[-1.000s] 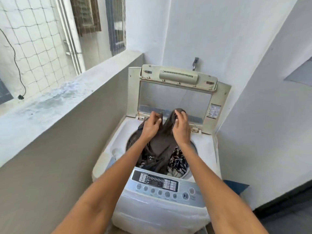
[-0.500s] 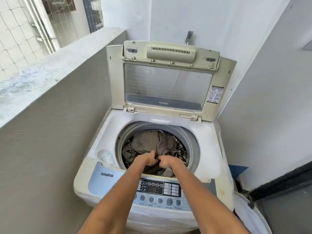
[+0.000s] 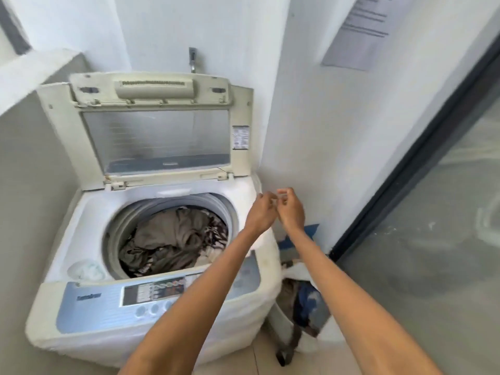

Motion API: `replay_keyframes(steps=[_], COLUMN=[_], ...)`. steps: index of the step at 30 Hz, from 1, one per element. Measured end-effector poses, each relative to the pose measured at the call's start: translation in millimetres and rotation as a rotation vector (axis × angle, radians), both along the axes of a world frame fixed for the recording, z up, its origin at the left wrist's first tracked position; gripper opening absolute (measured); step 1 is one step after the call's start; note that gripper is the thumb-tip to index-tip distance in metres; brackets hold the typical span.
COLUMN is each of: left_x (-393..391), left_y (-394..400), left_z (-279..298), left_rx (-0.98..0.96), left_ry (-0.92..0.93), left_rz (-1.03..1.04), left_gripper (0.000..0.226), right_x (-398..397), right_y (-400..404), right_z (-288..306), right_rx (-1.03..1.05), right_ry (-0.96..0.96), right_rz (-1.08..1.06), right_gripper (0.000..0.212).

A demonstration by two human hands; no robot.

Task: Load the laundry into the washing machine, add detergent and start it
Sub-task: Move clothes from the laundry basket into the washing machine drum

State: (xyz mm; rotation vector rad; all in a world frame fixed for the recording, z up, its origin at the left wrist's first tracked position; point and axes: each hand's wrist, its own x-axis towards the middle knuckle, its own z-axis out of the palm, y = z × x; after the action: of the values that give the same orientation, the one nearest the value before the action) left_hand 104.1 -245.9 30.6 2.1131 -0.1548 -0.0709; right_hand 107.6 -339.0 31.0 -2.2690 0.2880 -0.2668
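— Where's the laundry sitting?

— Down in the round drum of the white top-loading washing machine (image 3: 243, 201). There's a heap of crumpled grey-brown cloth (image 3: 173, 234) with a black-and-white patterned piece (image 3: 216, 234) tucked along its right edge. The cream-coloured lid with the clear window (image 3: 151, 131) stands upright at the back, against the white wall.

— And the hands?

— Both are off to the right of the drum, in the air over the machine's right rim. The left hand (image 3: 261, 212) and the right hand (image 3: 290, 211) are close together, almost touching, fingers loosely curled and relaxed. I can't see anything in either of them, though they're a bit blurred.

— The controls?

— The pale blue control panel with round buttons (image 3: 108, 304) runs along the front edge; the left forearm crosses over its right part.

— Anything beside the machine?

— On the floor to its right, a white laundry bag with more dark and blue clothes in it (image 3: 305, 301), just beside the cabinet. Beyond that is a dark-framed glass door (image 3: 433, 212), and a printed paper notice (image 3: 359, 28) is stuck high on the wall.
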Motion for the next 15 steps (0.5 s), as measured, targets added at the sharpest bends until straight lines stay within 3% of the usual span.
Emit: replay_keyframes(steps=[3,8,13,15], left_x=[-15,-25,-21,-17], left_y=[-80,-188,-245,-259], left_z=[-14,-95,-241,-307], left_rx=[-0.063,0.092,0.226,0.242], left_ry=[0.121,0.360,0.640,0.734], left_rz=[-0.120,-0.246,-0.211,-0.149], left_gripper=[0.028,0.032,0.043,0.035], right_x=[-16,-35,-42,-46], right_y=[-83,-189,-246,-266], right_z=[-21,-114,-272,-340], right_rx=[-0.022,0.102,0.132,0.128], right_ry=[0.064,0.273,0.607,0.720], right_rz=[-0.073,-0.197,-0.112,-0.016], right_gripper=[0.025,0.029,0.024,0.023])
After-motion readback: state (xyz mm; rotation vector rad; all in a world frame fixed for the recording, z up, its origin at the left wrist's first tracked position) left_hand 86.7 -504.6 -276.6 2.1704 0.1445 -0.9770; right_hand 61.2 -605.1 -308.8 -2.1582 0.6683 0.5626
